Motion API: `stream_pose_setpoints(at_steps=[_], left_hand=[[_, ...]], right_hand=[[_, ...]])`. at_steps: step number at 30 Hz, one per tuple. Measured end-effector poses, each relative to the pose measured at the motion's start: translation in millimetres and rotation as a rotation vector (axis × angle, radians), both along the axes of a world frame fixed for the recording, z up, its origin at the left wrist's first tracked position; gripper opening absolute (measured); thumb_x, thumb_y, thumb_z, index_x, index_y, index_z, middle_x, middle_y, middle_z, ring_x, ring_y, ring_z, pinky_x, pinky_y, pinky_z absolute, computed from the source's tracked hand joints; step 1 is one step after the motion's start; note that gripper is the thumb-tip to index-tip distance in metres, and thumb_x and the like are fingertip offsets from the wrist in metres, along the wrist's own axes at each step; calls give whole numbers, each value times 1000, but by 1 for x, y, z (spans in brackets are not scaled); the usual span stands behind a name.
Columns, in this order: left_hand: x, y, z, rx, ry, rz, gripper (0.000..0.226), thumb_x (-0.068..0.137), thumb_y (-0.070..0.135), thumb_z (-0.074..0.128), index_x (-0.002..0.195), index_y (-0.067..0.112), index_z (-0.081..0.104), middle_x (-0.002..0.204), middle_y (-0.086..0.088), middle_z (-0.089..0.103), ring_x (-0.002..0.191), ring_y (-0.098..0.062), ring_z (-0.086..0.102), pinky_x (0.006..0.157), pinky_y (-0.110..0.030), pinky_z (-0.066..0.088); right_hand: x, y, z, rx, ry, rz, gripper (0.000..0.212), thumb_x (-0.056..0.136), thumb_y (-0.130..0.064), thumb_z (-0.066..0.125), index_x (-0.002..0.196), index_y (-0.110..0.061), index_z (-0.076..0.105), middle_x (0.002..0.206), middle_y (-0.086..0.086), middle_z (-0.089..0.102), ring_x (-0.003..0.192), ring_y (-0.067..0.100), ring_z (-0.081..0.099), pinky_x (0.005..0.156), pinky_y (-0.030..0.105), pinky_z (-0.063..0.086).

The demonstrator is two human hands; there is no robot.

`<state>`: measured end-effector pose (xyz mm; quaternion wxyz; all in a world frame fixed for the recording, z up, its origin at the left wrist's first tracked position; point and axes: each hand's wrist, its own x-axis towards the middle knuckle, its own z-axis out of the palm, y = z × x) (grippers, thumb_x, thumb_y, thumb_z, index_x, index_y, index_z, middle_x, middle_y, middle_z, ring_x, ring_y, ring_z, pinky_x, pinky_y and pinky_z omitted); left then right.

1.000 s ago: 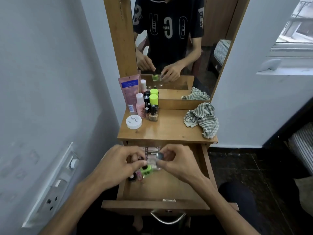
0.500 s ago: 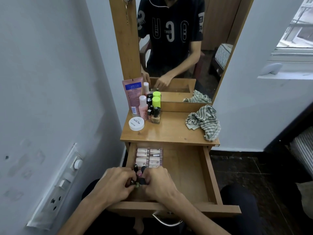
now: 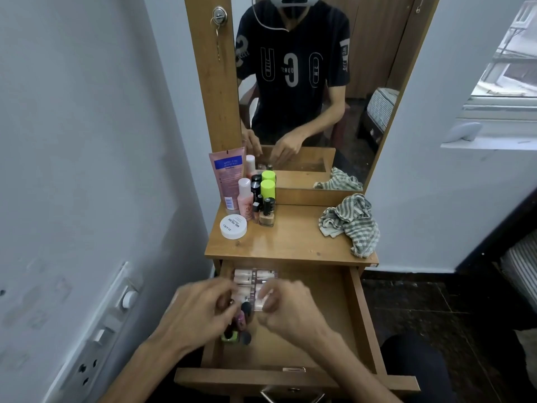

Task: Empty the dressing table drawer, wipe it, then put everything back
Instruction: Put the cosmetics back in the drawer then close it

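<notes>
The wooden drawer point(image 3: 363, 321) of the dressing table is pulled out towards me. A clear box of pale nail tips point(image 3: 252, 276) lies in its back left corner. Several small nail polish bottles point(image 3: 231, 336) stand in front of it on the left. My left hand point(image 3: 197, 312) hovers over these bottles with curled fingers. My right hand point(image 3: 290, 309) is beside it, its fingertips at the near edge of the clear box. Both hands are blurred, so any grip is unclear. The striped cloth point(image 3: 351, 225) lies crumpled on the tabletop at the right.
On the tabletop point(image 3: 290, 242) at the back left stand a pink tube point(image 3: 228, 175), a white jar point(image 3: 233, 226) and several bottles point(image 3: 267, 187). The mirror point(image 3: 305, 82) rises behind. A wall with a socket panel point(image 3: 87, 370) is close on the left.
Both hands came down from the drawer's back to its left front with small bottles, then lifted slightly and drew apart. The bottles now stand in the drawer.
</notes>
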<state>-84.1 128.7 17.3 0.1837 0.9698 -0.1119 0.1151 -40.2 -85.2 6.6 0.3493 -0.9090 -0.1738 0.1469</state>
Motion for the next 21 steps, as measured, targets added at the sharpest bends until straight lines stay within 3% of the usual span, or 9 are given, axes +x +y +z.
stream_pose_setpoints(at_steps=[2, 6, 9, 13, 16, 18, 21], left_hand=[[24, -8, 15, -29, -66, 58, 19, 84, 36, 69, 102, 34, 70, 74, 16, 65, 68, -8, 63, 62, -29, 55], [85, -32, 46, -41, -139, 129, 30, 91, 29, 70, 121, 28, 68, 88, 4, 75, 82, -25, 70, 72, -39, 58], [124, -47, 61, -57, -159, 143, 38, 94, 30, 66, 131, 24, 64, 103, -6, 78, 93, -32, 72, 81, -45, 59], [158, -61, 64, -6, -144, 159, 28, 95, 29, 60, 122, 20, 65, 101, -6, 75, 91, -32, 70, 73, -42, 56], [170, -65, 58, -6, -122, 178, 22, 97, 26, 58, 115, 16, 66, 105, -6, 74, 91, -28, 69, 74, -41, 57], [170, -65, 53, -43, -125, 179, 21, 97, 24, 59, 115, 16, 65, 105, -6, 74, 90, -27, 70, 77, -43, 59], [163, -64, 50, -110, -149, 156, 16, 94, 22, 63, 108, 18, 67, 96, -4, 73, 85, -24, 68, 70, -36, 53]], right_hand=[[23, -4, 28, 24, -115, -61, 27, 86, -12, 79, 108, -27, 73, 88, -8, 76, 79, 1, 72, 78, 26, 65], [80, 2, 69, 108, -350, -222, 22, 92, -19, 72, 113, -25, 76, 84, -13, 73, 70, 0, 68, 66, 24, 61], [115, 8, 82, 61, -434, -288, 30, 91, -24, 65, 118, -25, 77, 89, -5, 78, 85, 20, 74, 79, 36, 61], [142, 14, 73, -90, -425, -185, 40, 86, -26, 63, 125, -29, 73, 111, 9, 74, 103, 38, 69, 82, 43, 55], [154, 16, 60, -133, -474, -155, 36, 87, -26, 63, 122, -31, 70, 111, 7, 71, 100, 37, 68, 76, 40, 51], [159, 15, 56, -130, -499, -160, 34, 85, -29, 63, 119, -30, 70, 110, 5, 71, 98, 34, 68, 77, 41, 56], [162, 13, 56, -110, -505, -164, 27, 81, -31, 68, 107, -24, 69, 103, 2, 72, 94, 32, 68, 78, 44, 57]])
